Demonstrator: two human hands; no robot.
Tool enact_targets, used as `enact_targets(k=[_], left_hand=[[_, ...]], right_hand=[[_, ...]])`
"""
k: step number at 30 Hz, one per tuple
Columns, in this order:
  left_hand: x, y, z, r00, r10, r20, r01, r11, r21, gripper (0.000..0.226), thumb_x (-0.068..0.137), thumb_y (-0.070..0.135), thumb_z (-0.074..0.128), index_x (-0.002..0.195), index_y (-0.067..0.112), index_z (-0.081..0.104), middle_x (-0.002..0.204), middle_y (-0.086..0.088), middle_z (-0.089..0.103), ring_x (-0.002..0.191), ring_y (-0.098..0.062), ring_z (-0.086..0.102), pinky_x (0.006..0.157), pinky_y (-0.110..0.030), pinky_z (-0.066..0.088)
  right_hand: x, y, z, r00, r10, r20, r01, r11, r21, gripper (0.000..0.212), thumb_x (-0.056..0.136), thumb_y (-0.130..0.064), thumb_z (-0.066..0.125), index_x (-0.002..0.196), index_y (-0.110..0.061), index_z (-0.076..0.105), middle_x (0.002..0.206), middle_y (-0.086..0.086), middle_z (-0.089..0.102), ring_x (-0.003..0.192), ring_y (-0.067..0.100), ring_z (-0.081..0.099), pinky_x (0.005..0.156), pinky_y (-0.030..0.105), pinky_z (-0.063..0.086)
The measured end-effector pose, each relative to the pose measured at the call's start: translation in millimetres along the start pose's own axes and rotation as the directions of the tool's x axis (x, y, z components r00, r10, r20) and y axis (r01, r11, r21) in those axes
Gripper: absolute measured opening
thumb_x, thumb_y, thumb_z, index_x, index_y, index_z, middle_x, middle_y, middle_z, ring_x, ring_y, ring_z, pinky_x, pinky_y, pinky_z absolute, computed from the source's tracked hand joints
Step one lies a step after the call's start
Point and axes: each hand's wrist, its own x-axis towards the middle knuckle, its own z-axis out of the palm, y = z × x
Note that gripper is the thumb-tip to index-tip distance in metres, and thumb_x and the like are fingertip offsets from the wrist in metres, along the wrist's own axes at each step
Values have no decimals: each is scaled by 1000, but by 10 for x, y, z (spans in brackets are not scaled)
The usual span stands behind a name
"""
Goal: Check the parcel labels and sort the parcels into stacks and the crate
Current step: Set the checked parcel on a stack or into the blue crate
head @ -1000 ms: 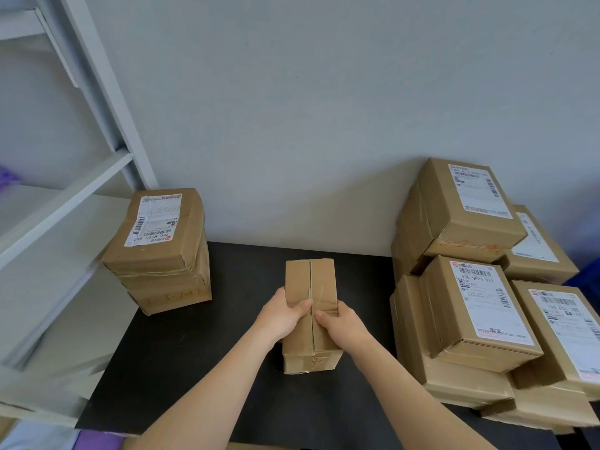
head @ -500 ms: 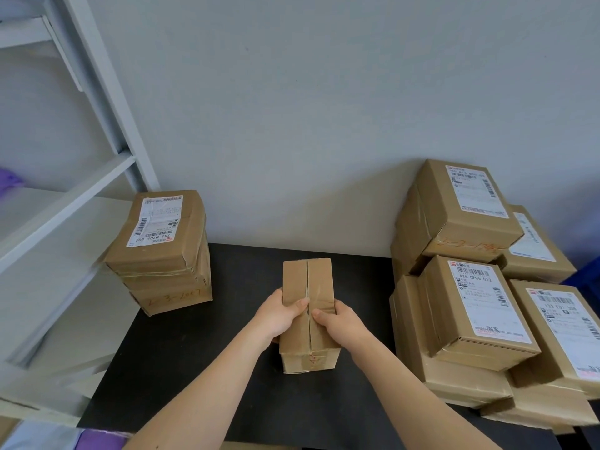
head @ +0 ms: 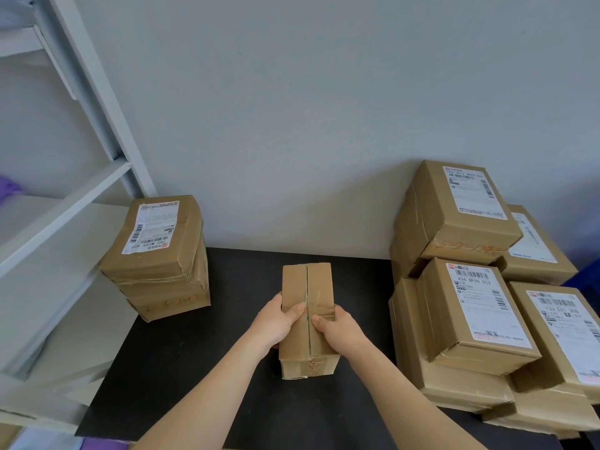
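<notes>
Left hand point(head: 276, 323) and right hand point(head: 337, 326) both grip the small parcel point(head: 319, 287) by its long sides. The fingers are curled round the edges and the thumbs lie on top, meeting near the taped seam.

Change over the last second is slight. The grip is the same and the parcel has only drifted a touch toward us. It sits mid-bench, long axis running near to far, seam face up. We cannot tell whether it rests on the black bench point(head: 201, 384) or hangs just above it.

No label shows on the faces we see, only a scrawl on the near end. We judge the label check is stalled on this one. It likely needs turning over before it can be sorted.

Outward, the left stack point(head: 159, 254) stands at the far left of the bench, top label up. The right pile point(head: 467, 319) is bigger and looser, with labels up. White shelving point(head: 65, 206) stands left of the bench. A sliver of blue point(head: 584, 280) shows at the right edge; we cannot tell whether it is the crate.
</notes>
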Motion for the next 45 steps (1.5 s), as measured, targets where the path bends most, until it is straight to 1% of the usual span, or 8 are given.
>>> enact_targets(k=[8, 11, 17, 20, 27, 35, 39, 45], left_hand=[[-89, -31, -70, 997, -76, 2, 74, 973, -220, 48, 94, 39, 52, 136, 19, 41, 130, -2, 52, 117, -21, 52, 98, -40, 45], [-128, -90, -138, 992, -99, -83, 69, 950, -305, 35, 97, 37, 47, 128, 19, 50, 126, -3, 56, 115, -22, 54, 101, -46, 45], [-171, -102, -247, 989, -41, -142, 5, 969, -246, 30, 99, 11, 45, 126, 18, 56, 126, -4, 57, 115, -22, 55, 99, -44, 48], [-192, -131, -286, 986, -63, -152, 14, 954, -301, 28, 97, 7, 46, 120, 18, 58, 122, -5, 60, 109, -22, 58, 96, -40, 50], [-280, -244, -394, 986, -101, -135, 40, 918, -395, 38, 95, -3, 45, 128, 13, 54, 132, -12, 54, 119, -27, 55, 96, -40, 47], [-327, -269, -488, 983, -91, -162, 22, 922, -386, 39, 95, -5, 44, 128, 12, 54, 130, -12, 55, 117, -26, 55, 92, -36, 47], [-317, -254, -454, 984, -34, -176, -25, 946, -324, 39, 95, -3, 42, 129, 15, 54, 130, -9, 56, 103, -16, 57, 74, -24, 48], [-302, -200, -427, 986, 18, -169, -63, 961, -268, 38, 97, 0, 41, 127, 17, 55, 129, -6, 56, 105, -15, 56, 96, -34, 46]], right_hand=[[-38, -14, -7, 1000, 29, 0, -29, 999, 24, 46, 96, -34, 51, 137, -16, 40, 131, 3, 54, 118, 21, 54, 101, 36, 44], [-61, -43, -24, 1000, 31, -3, -31, 999, -11, 49, 96, -36, 52, 138, -16, 38, 133, 3, 52, 119, 20, 53, 102, 36, 43], [-148, -115, 27, 992, -57, -109, 51, 997, -61, 75, 94, -34, 54, 151, -20, 7, 144, 4, 41, 119, 21, 53, 89, 29, 48], [-168, -128, 120, 973, -112, -200, 91, 989, -113, 80, 91, -38, 56, 151, -25, 4, 147, 6, 35, 116, 22, 54, 86, 30, 52], [-291, -279, 345, 927, -283, -245, 126, 853, -506, 72, 92, -39, 50, 150, -25, 9, 159, 8, -1, 144, 30, 14, 110, 41, 36], [-275, -336, 546, 930, -278, -239, 76, 784, -616, 103, 83, -56, 58, 150, -23, -13, 157, 12, -16, 146, 33, 3, 115, 46, 20], [-271, -321, 551, 953, -199, -228, 3, 759, -651, 114, 77, -63, 61, 149, -23, -17, 156, 14, -22, 146, 36, -1, 114, 48, 20], [-263, -323, 419, 958, -132, -254, -52, 793, -607, 110, 78, -55, 62, 151, -20, -12, 157, 17, -16, 145, 37, -1, 115, 50, 16]])
